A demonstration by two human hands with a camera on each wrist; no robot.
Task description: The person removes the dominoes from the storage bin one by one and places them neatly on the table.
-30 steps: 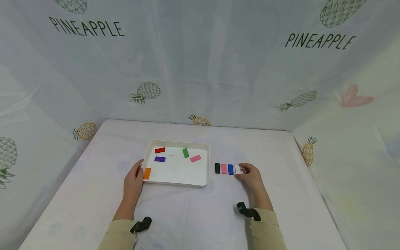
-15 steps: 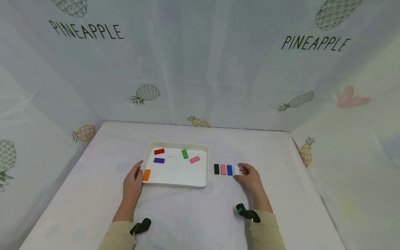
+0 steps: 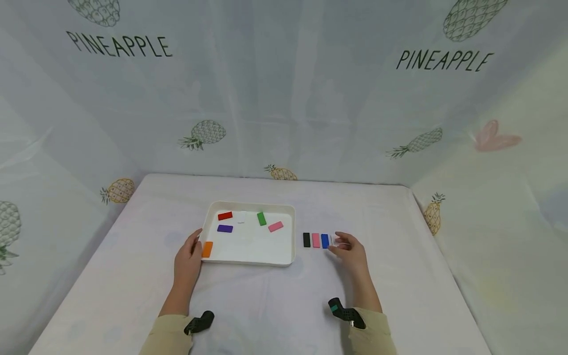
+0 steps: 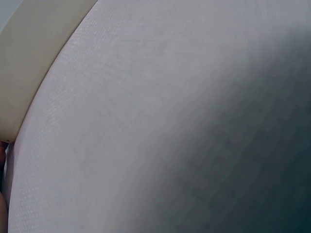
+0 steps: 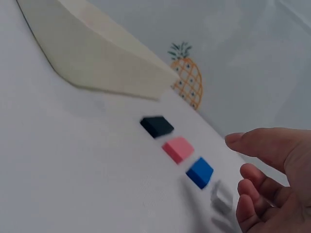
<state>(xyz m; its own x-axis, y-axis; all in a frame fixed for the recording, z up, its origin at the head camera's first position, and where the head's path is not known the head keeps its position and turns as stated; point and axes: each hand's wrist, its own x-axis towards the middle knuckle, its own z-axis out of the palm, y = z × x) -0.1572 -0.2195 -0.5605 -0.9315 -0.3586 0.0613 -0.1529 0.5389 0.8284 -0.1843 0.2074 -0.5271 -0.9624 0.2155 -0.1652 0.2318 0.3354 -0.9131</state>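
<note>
My left hand (image 3: 187, 264) grips the left side of the white tray (image 3: 248, 263), near its front corner. In the left wrist view only a sliver of fingers (image 4: 2, 158) shows beside the tray wall. To the right of the tray stands a row of small rectangular blocks: black (image 3: 306, 240), pink (image 3: 316, 240), blue (image 3: 325, 241) and white (image 3: 333, 240). My right hand (image 3: 352, 255) is at the white end of the row. In the right wrist view its thumb and loosely curled fingers are apart from the white block (image 5: 222, 196), holding nothing.
Inside the tray lie red (image 3: 225, 216), purple (image 3: 225, 229), orange (image 3: 207, 249), green (image 3: 261, 219), pink (image 3: 275, 227) and white (image 3: 241, 217) blocks. A pineapple-print curtain (image 3: 275, 98) rises behind the table (image 3: 266, 310). A black wrist device (image 3: 346, 314) sits at the right sleeve.
The fingers of my right hand have come off the white block at the row's end, and the right forearm has shifted slightly left. My left hand stays on the tray.
</note>
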